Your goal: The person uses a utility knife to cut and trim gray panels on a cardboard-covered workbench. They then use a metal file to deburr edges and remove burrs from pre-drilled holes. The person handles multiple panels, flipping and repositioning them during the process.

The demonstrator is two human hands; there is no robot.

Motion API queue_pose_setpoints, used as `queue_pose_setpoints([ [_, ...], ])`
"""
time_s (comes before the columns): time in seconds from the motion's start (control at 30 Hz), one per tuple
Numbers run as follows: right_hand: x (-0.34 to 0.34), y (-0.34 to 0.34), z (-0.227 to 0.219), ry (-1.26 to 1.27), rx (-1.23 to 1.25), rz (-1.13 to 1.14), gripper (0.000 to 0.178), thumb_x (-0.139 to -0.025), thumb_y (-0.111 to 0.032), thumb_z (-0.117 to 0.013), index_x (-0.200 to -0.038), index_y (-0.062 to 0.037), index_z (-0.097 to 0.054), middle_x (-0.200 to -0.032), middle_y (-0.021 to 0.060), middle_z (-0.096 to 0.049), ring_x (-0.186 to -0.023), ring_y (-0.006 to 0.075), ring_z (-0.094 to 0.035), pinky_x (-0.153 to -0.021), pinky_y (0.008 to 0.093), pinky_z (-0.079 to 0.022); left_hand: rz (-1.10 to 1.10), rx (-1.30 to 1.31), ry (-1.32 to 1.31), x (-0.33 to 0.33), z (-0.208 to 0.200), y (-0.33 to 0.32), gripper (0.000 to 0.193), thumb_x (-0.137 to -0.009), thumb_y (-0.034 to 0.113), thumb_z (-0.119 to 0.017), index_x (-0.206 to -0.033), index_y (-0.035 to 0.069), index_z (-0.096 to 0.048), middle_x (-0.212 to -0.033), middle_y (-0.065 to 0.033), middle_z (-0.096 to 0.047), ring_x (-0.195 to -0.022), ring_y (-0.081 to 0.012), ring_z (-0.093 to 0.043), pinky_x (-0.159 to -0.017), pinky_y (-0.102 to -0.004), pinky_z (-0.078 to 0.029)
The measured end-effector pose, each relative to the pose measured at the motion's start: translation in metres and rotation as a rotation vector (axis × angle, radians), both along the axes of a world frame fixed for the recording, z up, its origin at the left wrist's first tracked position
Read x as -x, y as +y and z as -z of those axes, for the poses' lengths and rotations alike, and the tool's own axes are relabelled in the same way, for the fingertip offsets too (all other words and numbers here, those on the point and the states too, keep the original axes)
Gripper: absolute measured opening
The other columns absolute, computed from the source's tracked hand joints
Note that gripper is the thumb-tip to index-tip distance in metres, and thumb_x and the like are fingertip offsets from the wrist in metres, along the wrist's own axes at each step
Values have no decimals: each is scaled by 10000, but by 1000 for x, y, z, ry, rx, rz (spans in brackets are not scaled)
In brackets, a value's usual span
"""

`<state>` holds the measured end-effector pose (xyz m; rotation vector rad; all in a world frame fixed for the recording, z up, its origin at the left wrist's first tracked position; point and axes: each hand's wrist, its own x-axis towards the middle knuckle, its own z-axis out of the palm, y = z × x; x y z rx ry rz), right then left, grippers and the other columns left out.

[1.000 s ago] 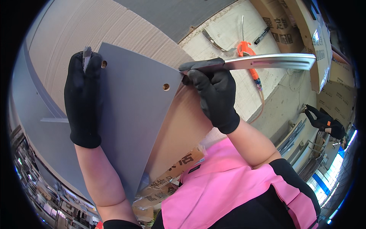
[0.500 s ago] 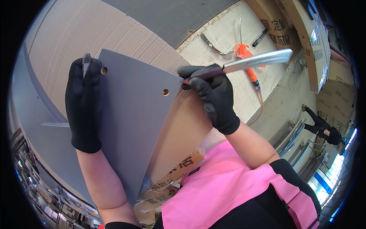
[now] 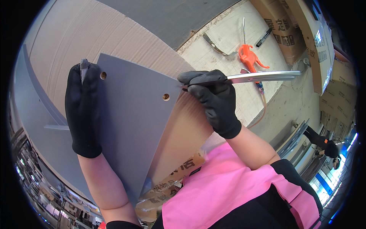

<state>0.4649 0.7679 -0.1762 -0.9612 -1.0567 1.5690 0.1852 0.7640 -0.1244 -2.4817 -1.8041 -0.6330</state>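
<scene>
My left hand, in a black glove, is wrapped against the left edge of a grey panel. A small grey piece shows at its fingertips; whether it is held or part of the glove is unclear. The panel tapers toward me and has two round holes near its far end. My right hand, also gloved, is closed around a long, slim metal tool. Its silver length points right, and its dark end, partly hidden by my fingers, meets the panel's right corner.
Cardboard lies beneath the panel. Further right, an orange air blow gun with a hose, a black marker and a curved strip rest on a pale board. Cardboard boxes stand at the far right, and another person is beyond.
The silver length of the tool in my right hand has swung down from slanting upward to nearly level. My left hand keeps its place on the panel. The distant person has shifted posture.
</scene>
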Motion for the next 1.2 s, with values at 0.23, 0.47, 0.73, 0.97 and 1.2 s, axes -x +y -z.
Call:
queue_pose_setpoints([
  [0.23, -10, 3, -23, -341, 172, -134, 128, -877, -15, -596, -963, 52, -664, -1082, 165, -683, -857, 137, -643, -805, 268, -504, 6, -39, -21, -3, 0, 0, 474, -861, -117, -545, -1266, 130, -548, -1110, -145, -578, -969, -292, -612, -843, -320, -521],
  [0.47, -8, 3, -30, -423, 98, -134, 128, -884, -32, -590, -943, 60, -655, -1059, 154, -693, -857, 126, -642, -785, 260, -504, -30, -29, 70, -3, -1, 2, 466, -845, -125, -565, -1232, 136, -561, -1079, -120, -592, -931, -273, -621, -795, -318, -536],
  [0.73, -4, 2, -17, -335, -32, -2, 128, -883, -105, -637, -928, -1, -698, -957, 105, -709, -756, 120, -616, -682, 257, -470, -67, 50, -83, -5, 0, 1, 408, -873, -111, -548, -1216, 109, -564, -1057, -109, -580, -889, -258, -585, -777, -303, -521],
  [0.97, 2, 3, -22, -284, -13, -6, 160, -904, -89, -609, -978, 25, -694, -925, 113, -706, -853, 144, -652, -790, 265, -493, -48, -91, 47, -6, 2, 3, 208, -956, 15, -501, -1140, 80, -575, -1044, -100, -578, -860, -259, -585, -784, -297, -499],
  [1.2, -16, 32, -1, -146, 118, 85, 302, -939, -198, -612, -968, 93, -687, -835, 133, -711, -719, 156, -671, -693, 265, -543, -235, 205, -349, -10, -5, 3, 155, -961, 130, -536, -1088, 52, -576, -1002, -102, -608, -839, -245, -593, -767, -302, -499],
])
